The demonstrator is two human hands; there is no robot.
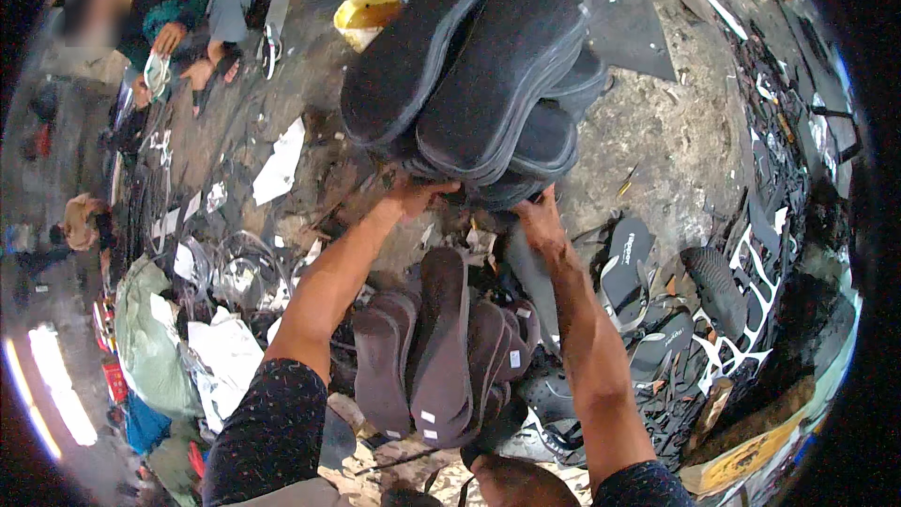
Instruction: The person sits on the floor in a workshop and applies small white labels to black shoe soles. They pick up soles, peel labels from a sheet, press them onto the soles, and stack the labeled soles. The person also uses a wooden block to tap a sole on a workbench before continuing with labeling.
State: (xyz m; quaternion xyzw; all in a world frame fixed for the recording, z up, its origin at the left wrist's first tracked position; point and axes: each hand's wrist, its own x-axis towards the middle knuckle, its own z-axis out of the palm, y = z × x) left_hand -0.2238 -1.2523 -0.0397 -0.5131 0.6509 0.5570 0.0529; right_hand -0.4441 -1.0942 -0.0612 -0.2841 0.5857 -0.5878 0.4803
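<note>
Several black shoe soles (507, 75) are heaped in tall stacks in front of me, their toes pointing away and some lying crosswise beneath. At the near end of the heap, my left hand (424, 195) is closed on the lower soles, its fingertips partly hidden under them. A short way to its right, my right hand (537, 208) also grips the low near edge, with part of its fingers out of sight. Between my forearms, close to my body, stand stacks of dark brown soles (439, 347) with small white stickers.
A yellow bowl (368, 15) sits behind the heap. Flip-flops (627, 263) and black cut scraps (751, 263) lie on the right. White paper (280, 161) and a green sack (150, 338) are on the left. At the far left another person holds a light sandal (157, 75).
</note>
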